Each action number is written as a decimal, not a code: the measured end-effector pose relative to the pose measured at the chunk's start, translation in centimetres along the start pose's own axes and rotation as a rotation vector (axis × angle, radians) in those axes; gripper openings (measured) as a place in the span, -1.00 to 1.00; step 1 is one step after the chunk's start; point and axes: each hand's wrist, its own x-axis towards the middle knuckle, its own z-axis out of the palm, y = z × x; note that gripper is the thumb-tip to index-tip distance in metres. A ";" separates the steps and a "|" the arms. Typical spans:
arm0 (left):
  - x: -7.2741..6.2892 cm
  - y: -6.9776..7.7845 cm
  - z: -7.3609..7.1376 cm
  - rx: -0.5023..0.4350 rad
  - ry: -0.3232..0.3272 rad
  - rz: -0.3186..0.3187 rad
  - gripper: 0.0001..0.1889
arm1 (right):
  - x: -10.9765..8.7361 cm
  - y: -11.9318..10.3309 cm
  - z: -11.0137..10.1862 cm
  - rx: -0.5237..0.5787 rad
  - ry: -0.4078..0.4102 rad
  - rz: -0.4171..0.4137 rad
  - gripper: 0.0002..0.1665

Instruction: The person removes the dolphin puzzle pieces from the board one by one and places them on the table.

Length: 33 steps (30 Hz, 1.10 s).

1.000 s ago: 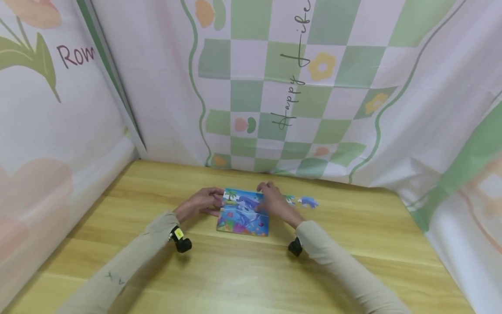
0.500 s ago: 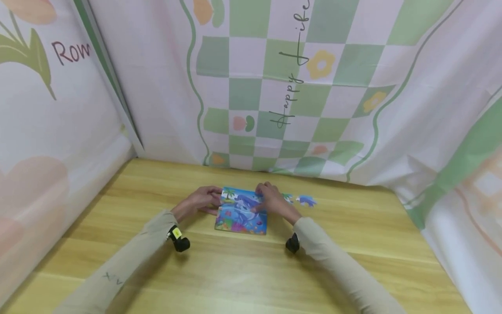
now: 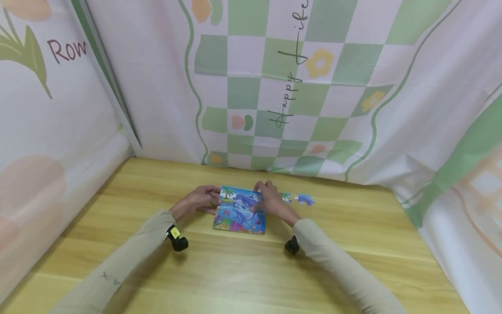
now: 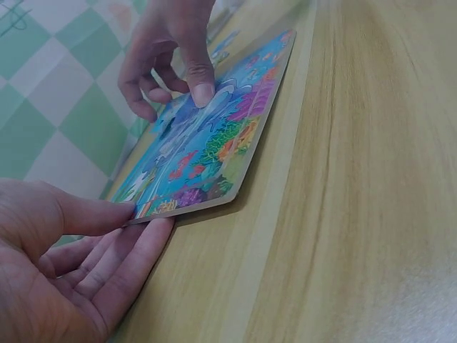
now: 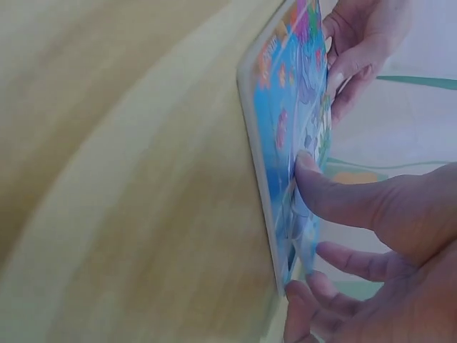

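A dolphin jigsaw puzzle (image 3: pixel 237 220) in a flat, thin-edged tray lies on the table in the head view. My left hand (image 3: pixel 199 198) pinches its left edge, the thumb (image 4: pixel 107 216) on top and the fingers underneath in the left wrist view. Over the upper right part is my right hand (image 3: pixel 272 203). In the right wrist view its thumb and fingers hold a blue puzzle piece (image 5: pixel 304 239), slightly tilted above the tray at a dark gap. The right thumb (image 5: pixel 335 199) lies on the picture side. In the head view this hand hides the upper right corner.
Two loose puzzle pieces lie right of the right hand: a blue one (image 3: pixel 305 199) and one with green leaves (image 3: pixel 286 197). The wooden table (image 3: pixel 243 274) meets a checked curtain (image 3: pixel 270 144) at the back and a printed cloth (image 3: pixel 51 183) on the left.
The right thumb has shifted slightly left over the puzzle, with the fingers staying near its upper right corner. The left hand keeps its grip, and the head view has drifted a little.
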 end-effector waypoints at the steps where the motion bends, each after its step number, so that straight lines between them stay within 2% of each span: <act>1: 0.0 -0.1 0.0 0.001 0.001 0.001 -0.36 | -0.1 0.0 0.1 0.010 0.003 0.004 -0.40; 4: 0.1 -0.2 0.1 0.001 0.003 0.000 -0.36 | -0.2 0.2 0.4 0.051 0.010 0.016 -0.41; 9: 0.2 -0.2 0.2 -0.003 0.003 -0.010 -0.34 | -0.1 0.8 0.5 0.094 0.054 -0.018 -0.55; 18: 0.3 -0.1 0.1 -0.008 -0.004 -0.006 -0.34 | 0.6 2.0 -0.4 0.144 0.109 -0.172 -0.74; 24: 0.0 0.0 0.1 -0.012 0.003 -0.010 -0.33 | 0.8 1.9 -1.0 0.218 0.067 -0.145 -0.74; 29: -0.1 0.0 0.0 -0.008 0.005 -0.002 -0.34 | 0.9 2.3 -1.2 0.290 0.063 -0.134 -0.73; 33: -0.1 -0.1 0.0 -0.009 0.002 -0.003 -0.34 | 0.8 2.8 -1.0 0.390 0.045 -0.103 -0.71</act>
